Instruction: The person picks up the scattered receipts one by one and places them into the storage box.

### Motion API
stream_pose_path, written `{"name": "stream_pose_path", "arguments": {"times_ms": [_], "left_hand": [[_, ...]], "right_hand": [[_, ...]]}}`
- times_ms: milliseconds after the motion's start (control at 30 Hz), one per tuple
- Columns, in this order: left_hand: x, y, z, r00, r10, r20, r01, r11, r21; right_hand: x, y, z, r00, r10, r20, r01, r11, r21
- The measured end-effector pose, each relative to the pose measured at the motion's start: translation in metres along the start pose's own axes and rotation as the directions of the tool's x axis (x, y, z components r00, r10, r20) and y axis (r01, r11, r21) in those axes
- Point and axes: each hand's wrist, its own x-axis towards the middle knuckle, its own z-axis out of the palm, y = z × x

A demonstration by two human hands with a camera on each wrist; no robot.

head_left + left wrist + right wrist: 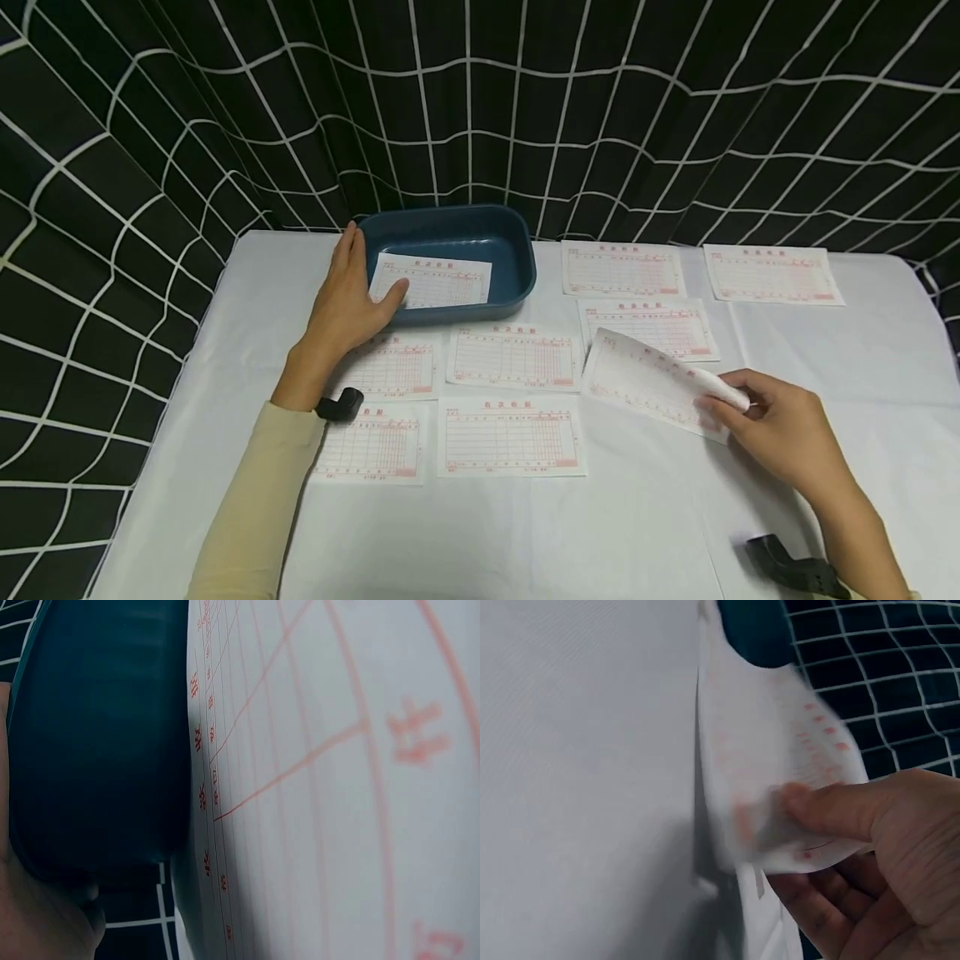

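My right hand (787, 433) pinches a white receipt slip (648, 383) with red print between thumb and fingers at its right end. That slip is bent, its left end raised toward the tray side; in the right wrist view the thumb lies across the curled receipt slip (780, 735). At the left end of a dark blue plastic tray (465, 315), my left hand (345, 296) rests with straight fingers along the outside and the thumb over the near rim. One receipt slip (431, 282) lies inside the tray.
Several more receipt slips lie on the white tablecloth (630, 533): one pair in front of the tray, such as the slip (513, 358), others nearer, and some at the back right, including the far slip (772, 275). A dark curtain with white grid lines (465, 108) hangs behind.
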Motion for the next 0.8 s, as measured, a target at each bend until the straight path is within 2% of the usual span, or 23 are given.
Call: {"name": "stream_pose_path", "arguments": {"times_ms": [133,400,633,700,800], "left_hand": [[0.002,-0.001,0.001,1.000,0.001,-0.001,-0.001,1.000,0.003],[0.002,0.000,-0.001,1.000,-0.004,-0.001,0.004,1.000,0.006],[0.002,0.001,-0.002,1.000,-0.006,0.003,0.006,1.000,0.008],[0.002,0.001,-0.001,1.000,-0.006,0.001,0.006,1.000,0.007],[0.001,0.000,-0.001,1.000,-0.008,0.002,0.008,1.000,0.007]], "right_hand": [[0.003,-0.002,-0.003,0.997,0.069,0.034,-0.071,0.994,0.087],[0.013,-0.006,-0.008,0.992,0.122,0.036,-0.127,0.959,0.252],[0.024,-0.013,-0.005,0.966,0.256,0.034,-0.251,0.897,0.365],[0.028,-0.017,-0.005,0.963,0.266,0.034,-0.257,0.882,0.395],[0.035,-0.024,-0.002,0.972,0.227,0.053,-0.223,0.840,0.495]]}}
